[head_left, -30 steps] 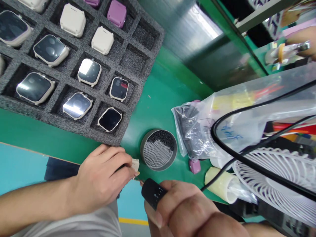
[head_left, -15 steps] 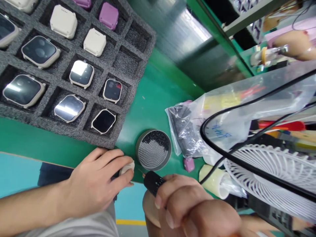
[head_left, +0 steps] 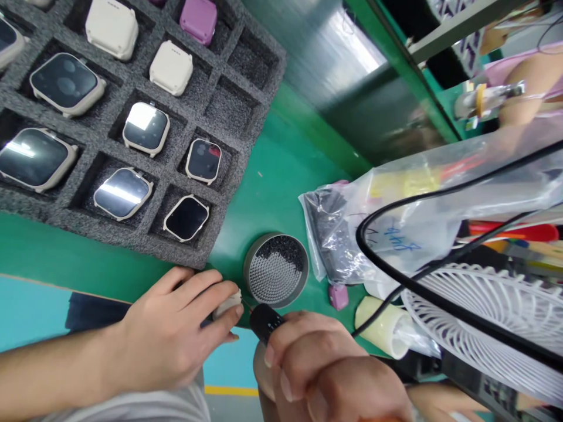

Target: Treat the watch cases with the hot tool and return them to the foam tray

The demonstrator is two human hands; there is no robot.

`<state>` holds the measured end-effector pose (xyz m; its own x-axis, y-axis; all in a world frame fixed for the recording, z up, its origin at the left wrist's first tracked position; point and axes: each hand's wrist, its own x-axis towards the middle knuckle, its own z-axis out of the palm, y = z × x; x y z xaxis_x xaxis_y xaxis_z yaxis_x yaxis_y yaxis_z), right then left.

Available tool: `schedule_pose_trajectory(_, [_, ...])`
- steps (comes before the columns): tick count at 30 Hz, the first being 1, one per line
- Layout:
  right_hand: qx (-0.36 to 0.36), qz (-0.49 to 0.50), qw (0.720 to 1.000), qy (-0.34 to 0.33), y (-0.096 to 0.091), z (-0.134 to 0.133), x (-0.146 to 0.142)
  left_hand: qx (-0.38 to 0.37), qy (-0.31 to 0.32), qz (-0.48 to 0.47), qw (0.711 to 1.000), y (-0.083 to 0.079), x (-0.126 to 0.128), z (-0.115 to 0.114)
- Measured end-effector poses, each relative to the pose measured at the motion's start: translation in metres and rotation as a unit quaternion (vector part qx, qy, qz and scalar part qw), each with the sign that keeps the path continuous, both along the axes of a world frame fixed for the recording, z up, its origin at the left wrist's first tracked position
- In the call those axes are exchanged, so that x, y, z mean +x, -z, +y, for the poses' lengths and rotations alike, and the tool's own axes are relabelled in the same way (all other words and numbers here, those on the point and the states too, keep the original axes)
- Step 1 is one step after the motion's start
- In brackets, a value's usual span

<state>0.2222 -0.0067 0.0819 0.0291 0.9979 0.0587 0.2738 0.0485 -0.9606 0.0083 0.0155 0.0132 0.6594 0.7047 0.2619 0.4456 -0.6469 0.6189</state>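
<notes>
My left hand (head_left: 176,316) holds a cream smartwatch case (head_left: 227,303) between its fingers and thumb, at the near edge of the green mat (head_left: 264,158). My right hand (head_left: 321,363) grips a black electric screwdriver (head_left: 265,322), its thin bit close to the case. I cannot tell whether the bit touches it. Beside both hands stands a round metal screw tray (head_left: 275,271) holding small black screws. A grey foam tray (head_left: 229,99) holds several watches, some glass-up and others back-up, in square pockets.
A clear plastic bag of dark parts (head_left: 329,234) and a small lilac watch case (head_left: 338,296) lie right of the screw tray. A white fan (head_left: 484,322) and black cable sit at the right. A co-worker's arm (head_left: 523,88) shows at top right.
The screwdriver has come up closer to the watch case, which now lies flatter in my left hand. The whole view has shifted slightly.
</notes>
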Motion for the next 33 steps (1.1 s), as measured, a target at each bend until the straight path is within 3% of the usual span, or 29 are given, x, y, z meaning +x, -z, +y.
schedule_pose_trajectory(2, [0.009, 0.011, 0.999, -0.029, 0.002, 0.003, 0.004, 0.012, 0.002, -0.001, 1.0, 0.001, 0.0, 0.0])
schedule_pose_trajectory(7, [0.03, 0.068, 0.98, -0.183, 0.012, 0.014, 0.01, 0.014, -0.008, -0.013, 1.0, 0.002, 0.001, 0.0])
schedule_pose_trajectory(11, [0.077, 0.101, 0.975, -0.182, 0.022, 0.012, 0.003, 0.017, -0.013, -0.013, 1.0, 0.002, 0.002, 0.001])
schedule_pose_trajectory(15, [0.014, 0.062, 0.995, -0.081, 0.015, 0.002, -0.005, 0.02, -0.015, -0.015, 1.0, 0.003, 0.001, -0.001])
schedule_pose_trajectory(17, [-0.003, 0.06, 0.996, -0.066, 0.01, 0.002, -0.007, 0.021, -0.015, -0.013, 1.0, 0.003, 0.001, -0.002])
schedule_pose_trajectory(20, [0.052, 0.088, 0.992, -0.077, 0.008, 0.007, -0.007, 0.023, -0.019, -0.006, 1.0, 0.004, 0.001, -0.004])
schedule_pose_trajectory(25, [0.22, 0.155, 0.959, 0.089, 0.016, 0.014, -0.019, 0.042, -0.017, 0.016, 0.999, 0.004, -0.001, -0.005])
schedule_pose_trajectory(29, [0.205, 0.152, 0.945, 0.206, 0.017, 0.016, -0.035, 0.056, 0.029, 0.011, 0.998, 0.005, -0.004, -0.007])
schedule_pose_trajectory(33, [0.18, 0.153, 0.952, 0.197, 0.019, 0.011, -0.036, 0.063, -0.041, 0.0, 0.997, 0.007, 0.002, -0.009])
